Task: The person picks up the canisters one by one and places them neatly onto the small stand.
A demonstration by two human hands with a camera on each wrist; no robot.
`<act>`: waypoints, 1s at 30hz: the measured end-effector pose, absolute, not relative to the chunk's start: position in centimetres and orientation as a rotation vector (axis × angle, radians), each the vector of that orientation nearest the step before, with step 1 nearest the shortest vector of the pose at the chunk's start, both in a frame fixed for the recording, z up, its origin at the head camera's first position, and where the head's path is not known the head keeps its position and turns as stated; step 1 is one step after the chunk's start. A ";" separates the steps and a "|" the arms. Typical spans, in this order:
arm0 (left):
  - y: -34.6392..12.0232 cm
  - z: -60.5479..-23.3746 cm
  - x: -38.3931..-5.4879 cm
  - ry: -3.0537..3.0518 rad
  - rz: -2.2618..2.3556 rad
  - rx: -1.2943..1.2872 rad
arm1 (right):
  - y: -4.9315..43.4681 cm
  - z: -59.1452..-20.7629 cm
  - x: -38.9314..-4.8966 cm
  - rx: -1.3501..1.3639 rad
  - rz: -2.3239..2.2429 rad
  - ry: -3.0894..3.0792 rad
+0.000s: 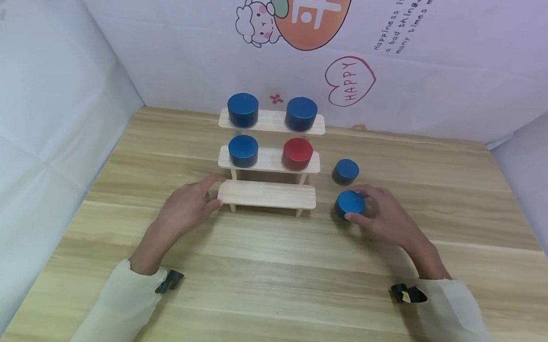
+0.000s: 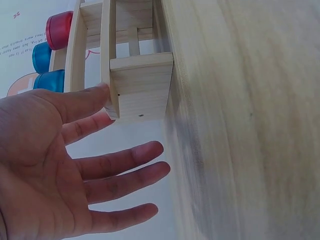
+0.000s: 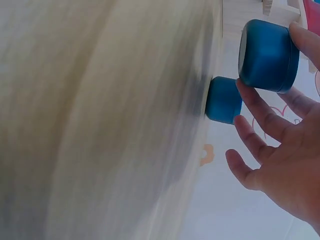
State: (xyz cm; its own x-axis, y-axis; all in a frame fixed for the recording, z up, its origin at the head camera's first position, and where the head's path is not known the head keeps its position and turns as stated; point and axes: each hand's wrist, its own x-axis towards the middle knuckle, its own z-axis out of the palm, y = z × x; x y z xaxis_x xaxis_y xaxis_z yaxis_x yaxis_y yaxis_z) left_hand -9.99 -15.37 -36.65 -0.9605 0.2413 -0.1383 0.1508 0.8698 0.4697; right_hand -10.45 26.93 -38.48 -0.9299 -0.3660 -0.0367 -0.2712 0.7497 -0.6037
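My left hand (image 1: 186, 207) holds the left end of the lowest step of a three-tier wooden stand (image 1: 267, 194) between thumb and forefinger. Its other fingers are spread out, as the left wrist view shows. My right hand (image 1: 384, 215) pinches a round blue tin (image 3: 267, 56) by its sides, to the right of the stand. In the right wrist view this tin is raised off the table. Behind it, a second blue tin (image 1: 346, 172) sits on the table. A red tin (image 1: 297, 154) and a blue tin (image 1: 243, 151) stand on the middle step.
On the top step are two more blue tins, one at the left (image 1: 243, 110) and one at the right (image 1: 301, 114). A white printed sheet (image 1: 178, 49) hangs behind the wood-grain table (image 1: 269, 283), with white sheets at both sides.
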 end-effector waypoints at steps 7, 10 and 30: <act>-15.3 -36.6 -9.8 2.893 0.633 0.331 | 26.5 -38.0 -10.3 -0.500 -0.936 2.818; -15.3 -36.6 -9.7 2.895 0.624 0.332 | 26.3 -37.9 -10.1 -0.519 -0.944 2.826; -15.3 -36.5 -9.8 2.865 0.666 0.291 | 25.1 -37.5 -9.9 -0.612 -1.023 2.863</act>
State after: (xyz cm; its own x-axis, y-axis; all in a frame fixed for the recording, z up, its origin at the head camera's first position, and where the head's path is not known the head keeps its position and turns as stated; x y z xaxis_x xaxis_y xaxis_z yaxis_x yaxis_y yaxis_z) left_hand -9.79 -15.26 -36.49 -0.9636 0.2307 -0.1347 0.1477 0.8801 0.4512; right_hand -9.95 25.06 -37.46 -0.9213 -0.3777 0.0926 -0.3509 0.7047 -0.6167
